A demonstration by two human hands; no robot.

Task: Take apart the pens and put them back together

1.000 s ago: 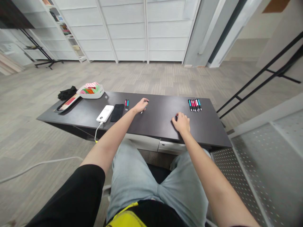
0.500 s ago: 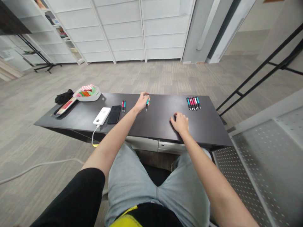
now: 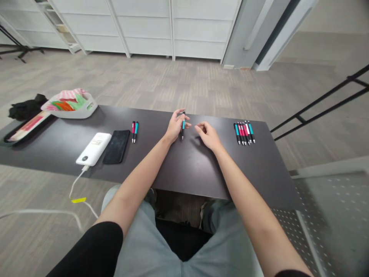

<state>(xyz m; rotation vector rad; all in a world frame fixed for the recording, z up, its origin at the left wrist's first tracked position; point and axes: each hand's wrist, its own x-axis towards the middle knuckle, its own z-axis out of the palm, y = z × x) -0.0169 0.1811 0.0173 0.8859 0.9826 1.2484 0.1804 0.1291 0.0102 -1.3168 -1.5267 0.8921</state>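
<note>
A teal and black pen (image 3: 183, 127) stands nearly vertical in my left hand (image 3: 174, 126), held over the middle of the dark table, tip towards me. The thumb and fingers are around it, some fingers stretched out to the right. My right hand (image 3: 210, 137) hovers close by on the right, fingers loosely bent and thumb apart, with nothing visible in it. To the left lie two pens, one pink (image 3: 133, 132) and one teal (image 3: 136, 132), side by side. At the right a row of several pens (image 3: 244, 133) in teal, pink and white lies parallel.
A black phone (image 3: 116, 147) and a white power bank (image 3: 93, 149) with a white cable (image 3: 75, 184) lie left on the table (image 3: 184, 169). Farther left are a white basket (image 3: 89, 109) with colourful packets, a dark tray (image 3: 31, 127) and a black cloth (image 3: 27, 107).
My right hand has moved up and left, close to my left hand and the pen. The camera view has tilted down and come nearer to the table.
</note>
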